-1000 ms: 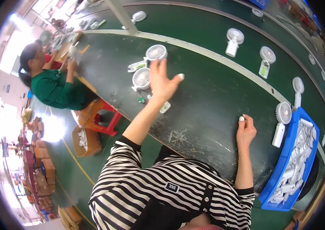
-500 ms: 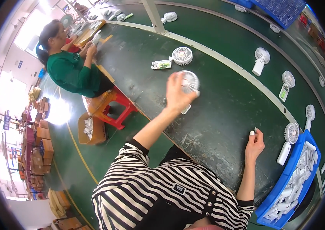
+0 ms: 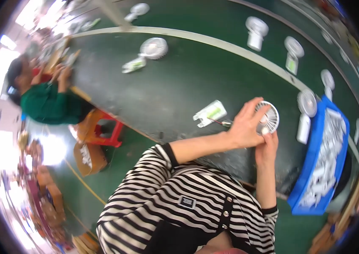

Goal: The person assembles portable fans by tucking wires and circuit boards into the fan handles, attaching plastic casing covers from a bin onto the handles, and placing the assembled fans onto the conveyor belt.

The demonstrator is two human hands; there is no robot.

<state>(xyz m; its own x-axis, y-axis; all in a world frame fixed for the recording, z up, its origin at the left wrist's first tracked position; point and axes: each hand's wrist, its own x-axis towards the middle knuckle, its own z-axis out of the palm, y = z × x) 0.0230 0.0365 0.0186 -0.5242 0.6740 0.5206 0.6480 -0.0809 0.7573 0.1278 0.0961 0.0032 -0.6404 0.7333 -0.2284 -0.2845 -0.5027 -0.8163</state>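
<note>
A round white fan head with a slatted grille is between my hands. My left hand is closed on it, fingers curled over its left side. From below, my right hand closes at its near edge, the tips meeting my left hand; its grip is partly hidden. Just left of my left hand, a white fan handle lies opened on the table with a green part inside. A thin wire runs from it toward my left hand. Another fan with an opened handle lies farther left on the table.
A blue bin of white plastic parts stands at the right, a white handheld fan beside it. Several fans lie across the far pale strip. At the left, a person in a green top sits on a red stool.
My left hand has carried the fan head right, and its handle trails on the table. My right hand has come to the fan head. The view has shifted, so the surroundings appear moved.
</note>
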